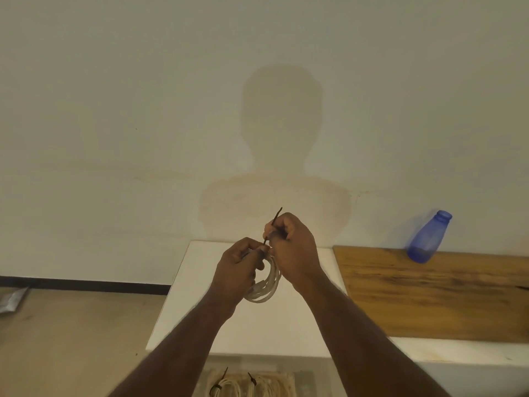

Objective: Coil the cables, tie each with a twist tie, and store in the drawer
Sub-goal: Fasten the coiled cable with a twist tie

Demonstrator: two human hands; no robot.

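Note:
A coiled white cable (267,285) hangs in the air above the white cabinet top (189,305). My left hand (239,270) grips the top of the coil from the left. My right hand (292,247) pinches a thin dark twist tie (275,217) at the top of the coil, and the tie's free end sticks up past my fingers. Below the cabinet's front edge an open drawer (300,382) holds two coiled white cables (229,386), each bound with a dark tie.
A wooden board (443,293) lies on the right part of the surface, with a blue plastic bottle (428,237) standing at its back edge against the wall. Bare floor lies to the left, with a silver packet (13,299) on it.

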